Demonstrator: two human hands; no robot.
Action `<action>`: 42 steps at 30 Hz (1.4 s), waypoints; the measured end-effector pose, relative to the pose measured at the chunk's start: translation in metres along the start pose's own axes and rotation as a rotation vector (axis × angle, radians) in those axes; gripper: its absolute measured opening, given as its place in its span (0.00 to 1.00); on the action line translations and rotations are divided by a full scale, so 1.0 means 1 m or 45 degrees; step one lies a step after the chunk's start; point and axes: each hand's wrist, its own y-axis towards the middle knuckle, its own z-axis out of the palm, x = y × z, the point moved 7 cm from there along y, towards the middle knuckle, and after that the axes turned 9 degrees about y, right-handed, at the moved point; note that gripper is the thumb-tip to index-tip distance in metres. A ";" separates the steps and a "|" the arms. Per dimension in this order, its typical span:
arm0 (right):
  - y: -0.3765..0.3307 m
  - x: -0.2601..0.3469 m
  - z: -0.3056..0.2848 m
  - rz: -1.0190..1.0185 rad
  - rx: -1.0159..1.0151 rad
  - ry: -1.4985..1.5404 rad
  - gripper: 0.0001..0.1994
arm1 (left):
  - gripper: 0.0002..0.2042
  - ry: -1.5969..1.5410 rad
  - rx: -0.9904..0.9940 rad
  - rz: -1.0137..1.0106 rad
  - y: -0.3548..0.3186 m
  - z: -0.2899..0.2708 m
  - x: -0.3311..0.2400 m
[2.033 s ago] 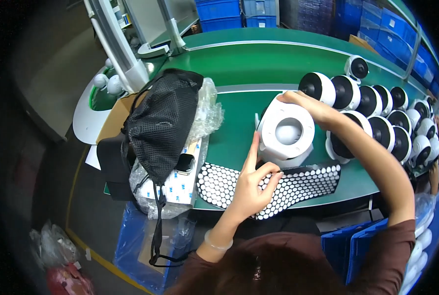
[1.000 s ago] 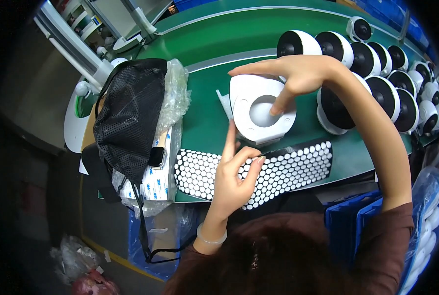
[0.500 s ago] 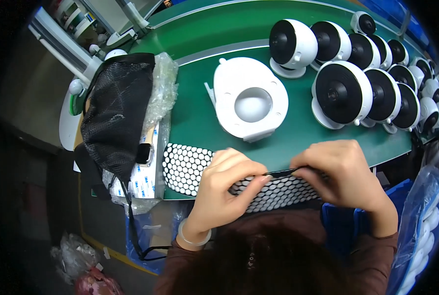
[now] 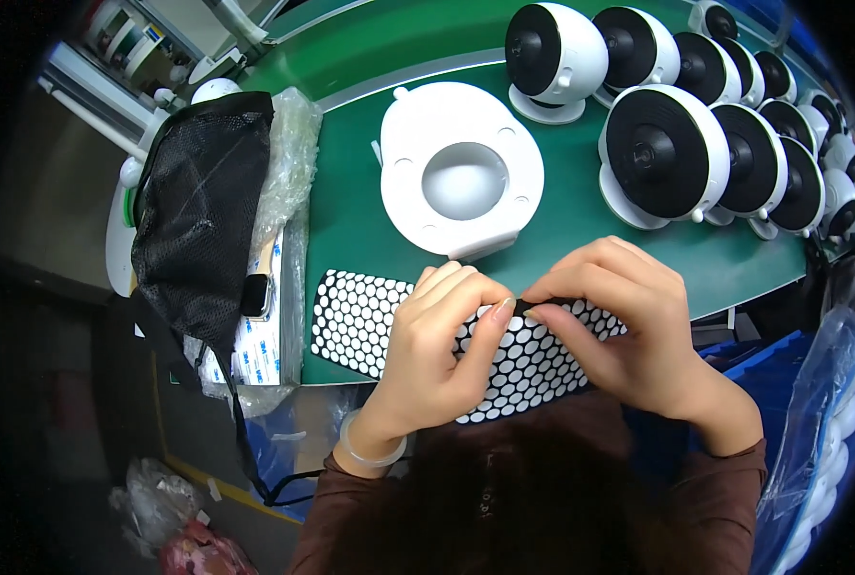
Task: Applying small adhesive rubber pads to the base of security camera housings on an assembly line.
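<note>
A black sheet covered with round white dots (image 4: 523, 379) is pinched along its far edge by both hands, at the table's near edge. My left hand (image 4: 437, 345) is closed on it, thumb against fingertips. Close beside, my right hand (image 4: 624, 321) pinches the same edge, the two thumbs almost meeting. More dotted sheet (image 4: 353, 321) lies flat on the table left of my left hand; whether it joins the held part is hidden behind that hand. Beyond my hands lies a white rounded housing (image 4: 404, 125) with a round recess.
Several white ball-shaped devices with black fronts (image 4: 665, 153) stand on bases at the right. A black mesh bag (image 4: 202, 220), bubble wrap (image 4: 298, 153) and a watch (image 4: 256, 295) lie at the left. Clear plastic wrapping (image 4: 811, 412) hangs at the lower right.
My right hand has moved left along the sheet's edge, toward my left hand. The held sheet now shows its dotted face more fully. The whole view has shifted slightly.
</note>
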 end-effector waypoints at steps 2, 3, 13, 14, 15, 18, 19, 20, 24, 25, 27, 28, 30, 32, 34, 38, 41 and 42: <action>0.001 0.001 0.001 0.007 0.003 -0.006 0.08 | 0.02 0.073 -0.066 0.052 0.000 0.000 -0.002; 0.002 0.001 0.001 0.015 0.001 -0.015 0.08 | 0.02 0.092 -0.082 0.061 -0.001 -0.001 -0.002; 0.004 0.007 0.010 -0.001 0.030 -0.133 0.08 | 0.03 0.071 -0.202 0.047 -0.005 -0.005 0.005; 0.005 0.006 0.008 0.013 -0.003 -0.087 0.08 | 0.03 0.070 -0.202 0.045 -0.005 -0.006 0.005; 0.005 0.005 0.007 0.027 -0.035 -0.040 0.08 | 0.03 0.096 -0.198 0.061 -0.004 -0.007 0.003; 0.006 0.005 0.009 -0.037 0.003 -0.024 0.09 | 0.03 0.140 -0.192 0.074 -0.003 -0.009 0.000; 0.007 0.005 0.009 -0.038 0.006 -0.019 0.09 | 0.03 0.154 -0.189 0.076 -0.004 -0.010 -0.001; 0.007 0.005 0.009 -0.051 0.010 -0.031 0.09 | 0.03 0.155 -0.188 0.075 -0.004 -0.010 -0.001; 0.004 0.008 0.010 -0.111 -0.012 -0.098 0.09 | 0.03 0.148 -0.200 0.048 -0.003 -0.009 0.001; 0.003 0.008 0.010 -0.112 -0.013 -0.096 0.09 | 0.03 0.142 -0.206 0.041 -0.003 -0.009 0.001; 0.001 0.010 0.010 -0.144 -0.036 -0.120 0.09 | 0.03 0.133 -0.198 0.033 -0.003 -0.008 0.002; 0.002 0.010 0.008 -0.143 -0.037 -0.120 0.09 | 0.03 0.125 -0.192 0.025 -0.003 -0.007 0.002; 0.008 0.001 0.009 -0.039 0.019 -0.056 0.07 | 0.03 0.134 -0.186 0.023 -0.004 -0.008 0.001; 0.012 -0.007 0.009 0.004 0.034 0.029 0.07 | 0.03 0.142 -0.181 0.021 -0.004 -0.008 0.001; 0.015 -0.004 0.009 -0.105 0.051 0.082 0.06 | 0.03 0.130 -0.168 0.008 -0.003 -0.007 0.000; 0.014 0.001 0.013 -0.137 0.046 0.003 0.06 | 0.03 0.051 -0.139 -0.048 -0.004 -0.006 0.010; 0.012 0.000 0.017 -0.074 0.059 -0.026 0.07 | 0.03 -0.001 -0.186 -0.095 -0.006 -0.007 0.015; 0.012 0.000 0.017 -0.077 0.062 -0.021 0.07 | 0.03 0.004 -0.188 -0.098 -0.006 -0.009 0.015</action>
